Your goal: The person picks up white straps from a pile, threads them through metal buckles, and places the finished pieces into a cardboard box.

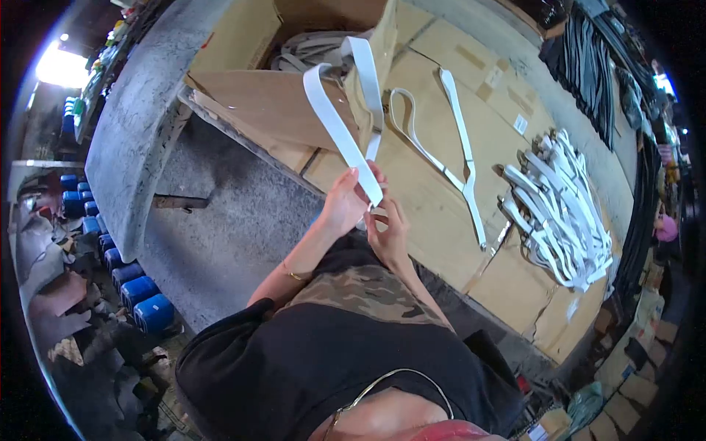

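Note:
A wide white strap (340,134) rises in an open loop in front of me, its upper part beside the carton's front corner. My left hand (347,200) is closed round its lower part. Just to the right, my right hand (390,231) pinches at the strap's lower end, where a small piece of metal seems to show; the fingers hide most of it. On the cardboard to the right lies a Y-shaped white strap (469,192) with a loop at one end. Farther right is a heap of white straps (562,213).
An open cardboard box (276,110) with more white straps inside stands at the back left. Flattened cardboard (507,294) covers the table. Black straps (585,73) hang over the far right side. Blue containers (153,312) and scraps (66,294) lie on the floor at left.

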The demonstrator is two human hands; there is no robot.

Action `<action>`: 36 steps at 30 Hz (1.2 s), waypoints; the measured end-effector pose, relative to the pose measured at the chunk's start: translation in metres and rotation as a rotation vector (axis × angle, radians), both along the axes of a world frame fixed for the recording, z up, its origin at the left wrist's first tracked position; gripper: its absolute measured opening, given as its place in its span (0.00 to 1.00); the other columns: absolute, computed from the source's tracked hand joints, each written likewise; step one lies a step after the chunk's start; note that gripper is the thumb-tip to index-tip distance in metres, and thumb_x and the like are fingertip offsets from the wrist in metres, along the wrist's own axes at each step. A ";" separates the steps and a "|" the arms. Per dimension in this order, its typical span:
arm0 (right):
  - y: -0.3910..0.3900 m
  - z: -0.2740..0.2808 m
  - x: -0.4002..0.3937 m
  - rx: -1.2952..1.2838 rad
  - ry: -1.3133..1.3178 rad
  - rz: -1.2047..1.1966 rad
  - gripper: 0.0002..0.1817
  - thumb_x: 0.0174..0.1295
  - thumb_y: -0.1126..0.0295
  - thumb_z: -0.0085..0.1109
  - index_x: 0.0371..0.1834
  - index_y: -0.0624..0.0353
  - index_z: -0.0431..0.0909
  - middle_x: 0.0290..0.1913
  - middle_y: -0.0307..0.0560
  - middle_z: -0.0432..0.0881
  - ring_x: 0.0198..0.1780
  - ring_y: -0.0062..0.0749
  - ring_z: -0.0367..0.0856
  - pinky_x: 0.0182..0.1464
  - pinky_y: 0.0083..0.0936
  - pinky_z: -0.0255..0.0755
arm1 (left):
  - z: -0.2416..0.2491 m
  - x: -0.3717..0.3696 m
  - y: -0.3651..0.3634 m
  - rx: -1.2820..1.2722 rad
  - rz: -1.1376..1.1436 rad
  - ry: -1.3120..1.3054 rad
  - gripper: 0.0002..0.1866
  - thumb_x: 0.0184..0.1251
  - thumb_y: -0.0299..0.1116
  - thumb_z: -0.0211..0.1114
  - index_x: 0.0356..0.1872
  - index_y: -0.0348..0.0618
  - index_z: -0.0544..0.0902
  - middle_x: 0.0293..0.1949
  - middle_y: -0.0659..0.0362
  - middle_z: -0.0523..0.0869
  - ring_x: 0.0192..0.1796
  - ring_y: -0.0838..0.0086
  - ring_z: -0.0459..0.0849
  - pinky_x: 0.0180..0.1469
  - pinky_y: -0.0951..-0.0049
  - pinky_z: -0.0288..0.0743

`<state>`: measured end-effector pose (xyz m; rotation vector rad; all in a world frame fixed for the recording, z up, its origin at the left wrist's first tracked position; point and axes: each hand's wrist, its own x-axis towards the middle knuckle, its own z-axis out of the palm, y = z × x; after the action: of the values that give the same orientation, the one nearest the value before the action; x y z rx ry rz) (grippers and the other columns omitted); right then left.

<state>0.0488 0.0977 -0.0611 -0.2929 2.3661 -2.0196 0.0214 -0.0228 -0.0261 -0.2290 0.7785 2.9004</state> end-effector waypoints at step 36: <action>-0.031 0.074 0.101 -0.378 -0.500 -0.119 0.08 0.67 0.70 0.53 0.39 0.65 0.75 0.31 0.40 0.80 0.33 0.17 0.75 0.35 0.16 0.69 | -0.025 0.039 -0.068 -0.179 -0.736 0.178 0.18 0.68 0.40 0.59 0.50 0.36 0.76 0.42 0.58 0.82 0.41 0.77 0.80 0.45 0.72 0.75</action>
<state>0.1500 0.0665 0.0133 0.3258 1.7407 -2.2492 0.0600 -0.0909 -0.0513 0.2560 0.9090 2.1752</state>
